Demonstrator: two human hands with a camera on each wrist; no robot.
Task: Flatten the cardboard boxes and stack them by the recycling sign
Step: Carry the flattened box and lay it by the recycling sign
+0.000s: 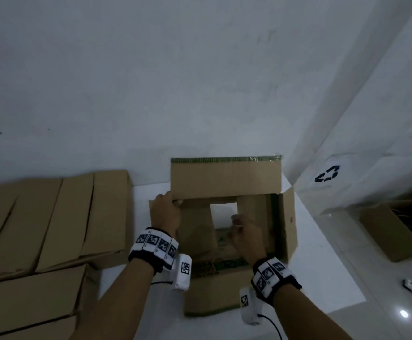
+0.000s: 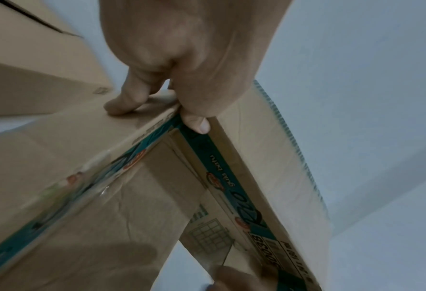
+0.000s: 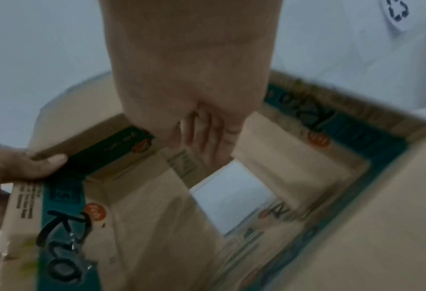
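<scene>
Flattened cartons [image 1: 52, 224] piled at left, well apart from recycling sign [image 1: 327, 173] (none stacked there yet). Printed carton [image 1: 227, 231] on white surface, unflattened, flaps open, nothing inside. Left hand [image 1: 165, 212] pinches far-left corner; right hand [image 1: 245, 235] inside, grip unclear. 1 more open box [image 1: 394, 231] at right; contents unclear.
</scene>
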